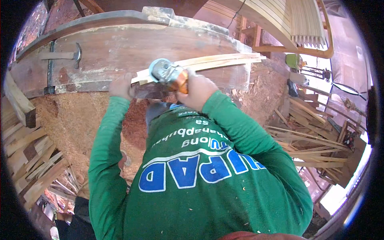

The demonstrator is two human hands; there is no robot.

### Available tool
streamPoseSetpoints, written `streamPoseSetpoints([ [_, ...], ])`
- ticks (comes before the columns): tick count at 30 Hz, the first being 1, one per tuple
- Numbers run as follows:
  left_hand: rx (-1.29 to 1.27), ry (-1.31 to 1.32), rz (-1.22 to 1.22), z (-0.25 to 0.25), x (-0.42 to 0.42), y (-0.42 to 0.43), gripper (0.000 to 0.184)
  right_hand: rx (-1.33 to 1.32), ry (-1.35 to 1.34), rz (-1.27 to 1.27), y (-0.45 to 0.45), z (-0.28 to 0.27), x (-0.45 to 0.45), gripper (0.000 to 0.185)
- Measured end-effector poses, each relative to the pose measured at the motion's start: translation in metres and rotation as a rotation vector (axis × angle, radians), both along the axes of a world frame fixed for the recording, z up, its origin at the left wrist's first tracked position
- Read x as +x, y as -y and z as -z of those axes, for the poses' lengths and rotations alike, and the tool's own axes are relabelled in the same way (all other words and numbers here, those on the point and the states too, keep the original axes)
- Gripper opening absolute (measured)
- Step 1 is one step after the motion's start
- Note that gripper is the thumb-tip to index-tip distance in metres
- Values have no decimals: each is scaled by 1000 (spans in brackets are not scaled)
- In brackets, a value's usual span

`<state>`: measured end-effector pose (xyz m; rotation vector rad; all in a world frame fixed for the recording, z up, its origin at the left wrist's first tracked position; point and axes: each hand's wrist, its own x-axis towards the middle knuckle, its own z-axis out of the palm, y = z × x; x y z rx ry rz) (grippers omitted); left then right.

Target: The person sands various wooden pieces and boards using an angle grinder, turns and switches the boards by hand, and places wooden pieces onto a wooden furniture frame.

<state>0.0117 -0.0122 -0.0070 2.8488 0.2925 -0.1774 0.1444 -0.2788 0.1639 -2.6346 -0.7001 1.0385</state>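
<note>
The workbench (108, 48) supports the wooden strips (218, 59) along its near edge. The orange-bodied grinder (170, 74) sits over their left portion, the right hand (199, 90) closed around its body. The left hand (121, 85) meets the strips' left end; its finger closure cannot be determined.

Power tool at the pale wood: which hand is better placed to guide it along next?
Probably the right hand: it grips the power tool by its orange body, while the left hand is at the left end of the pale wood.

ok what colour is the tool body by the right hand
The tool body is orange, seen in the head view.
</note>
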Motion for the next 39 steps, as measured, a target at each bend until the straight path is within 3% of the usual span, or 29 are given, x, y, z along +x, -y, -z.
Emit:
streamPoseSetpoints([
  [4,30,-82,-54,-25,6,10,29,-6,37,134,48,-5,16,68],
  [7,-35,37,-40,-12,4,7,26,26,82,209,79,0,28,67],
  [13,30,-110,-27,-7,2,3,31,123,176,349,139,7,66,69],
  [15,22,-133,-26,-8,3,2,32,194,269,324,182,36,82,68],
  [18,39,-153,-26,-12,5,4,31,327,152,513,191,8,93,66],
  [20,54,-131,-18,-12,6,2,31,257,82,404,187,11,92,62],
  [24,71,-158,-13,-15,6,2,32,-124,-48,112,95,-14,54,61],
  [27,71,-124,11,-7,4,-2,34,75,-32,116,68,-9,30,64],
  [33,18,-104,-15,-14,2,3,40,-50,27,385,120,-13,57,62],
  [35,35,-108,-13,-15,5,4,40,-19,72,374,162,9,71,63],
  [39,114,-151,-11,-11,4,3,39,198,266,587,211,23,92,63],
])
